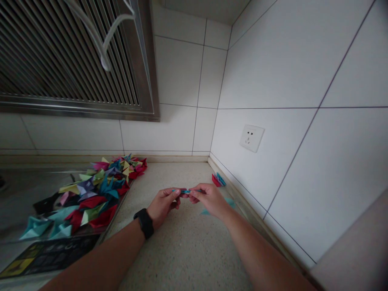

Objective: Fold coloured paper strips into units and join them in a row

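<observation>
A narrow folded piece of blue paper [185,192] is held between my two hands over the counter. My left hand [165,204], with a black watch on the wrist, pinches its left end between thumb and fingers. At the other end my right hand [209,198] closes on the paper in the same way; the fingers hide much of it. Partly behind my right hand lies a light teal sheet of paper [230,203] on the counter. A small red and blue folded paper stack [218,180] rests farther back, close to the right wall.
Many colourful folded paper pieces [100,196] are heaped on the left over the stove top. A steel range hood [145,109] hangs above them. The speckled counter [182,250] meets tiled walls at the back and right, where a socket [252,138] is set.
</observation>
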Available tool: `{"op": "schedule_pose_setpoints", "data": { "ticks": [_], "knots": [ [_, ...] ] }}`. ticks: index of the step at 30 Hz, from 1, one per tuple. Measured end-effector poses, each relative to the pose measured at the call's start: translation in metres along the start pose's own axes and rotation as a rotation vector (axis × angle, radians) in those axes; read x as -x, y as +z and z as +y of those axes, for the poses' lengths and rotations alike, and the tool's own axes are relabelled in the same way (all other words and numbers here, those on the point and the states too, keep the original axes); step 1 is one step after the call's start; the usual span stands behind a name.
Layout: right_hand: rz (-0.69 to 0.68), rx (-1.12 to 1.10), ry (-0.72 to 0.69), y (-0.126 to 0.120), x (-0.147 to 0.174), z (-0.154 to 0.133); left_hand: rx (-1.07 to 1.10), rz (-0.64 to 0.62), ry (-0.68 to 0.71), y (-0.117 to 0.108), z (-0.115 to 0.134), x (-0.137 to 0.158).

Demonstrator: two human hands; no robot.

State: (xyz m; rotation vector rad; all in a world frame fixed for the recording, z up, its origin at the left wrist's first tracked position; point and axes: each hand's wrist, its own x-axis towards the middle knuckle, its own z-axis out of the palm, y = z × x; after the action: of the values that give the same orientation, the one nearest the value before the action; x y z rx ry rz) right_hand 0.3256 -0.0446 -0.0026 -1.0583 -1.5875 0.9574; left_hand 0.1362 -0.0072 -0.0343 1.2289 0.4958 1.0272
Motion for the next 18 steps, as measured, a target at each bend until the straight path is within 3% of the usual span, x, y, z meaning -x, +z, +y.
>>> {"op": "schedule_pose_setpoints", "data": {
  "ticks": [10,18],
  "knots": [
    [0.009,-0.015,0.057,0.0071,0.0020,-0.0018,-0.075,0.021,-0.013,-0.0001,-0.0015,-0.0010],
    [0.038,0.204,0.047,0.0049,0.0031,-0.0007,-0.135,0.059,-0.012,-0.0009,-0.0019,-0.0026]
  ]
}}
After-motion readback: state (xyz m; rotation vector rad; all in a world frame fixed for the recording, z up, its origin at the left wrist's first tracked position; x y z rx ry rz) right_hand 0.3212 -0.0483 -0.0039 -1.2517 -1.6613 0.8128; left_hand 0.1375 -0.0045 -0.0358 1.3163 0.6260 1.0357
